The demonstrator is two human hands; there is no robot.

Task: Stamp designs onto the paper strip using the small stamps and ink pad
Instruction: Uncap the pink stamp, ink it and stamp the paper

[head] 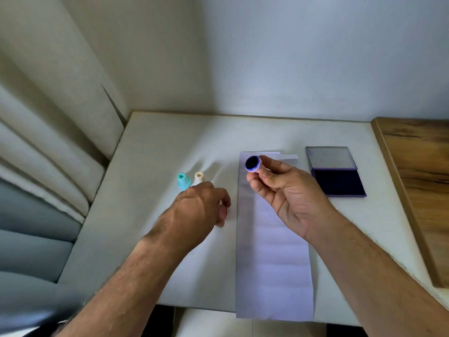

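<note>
Right hand (289,190) pinches a small round stamp (253,163), inked face tilted up, above the far end of the paper strip (273,251). Risk: wet ink smears fingers or the print goes on crooked; the thin creased strip hangs off the near edge and could slide. Left hand (201,205) hovers loosely curled, holding nothing I can see, near teal stamp (182,181) and cream stamp (199,177). Ink pad (337,182) lies open towards the right edge.

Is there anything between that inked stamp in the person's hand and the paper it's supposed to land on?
Nothing visible. The right hand holds the stamp in the air above the far end of the paper strip, whose surface looks bare. The left hand is off to the side.
</note>
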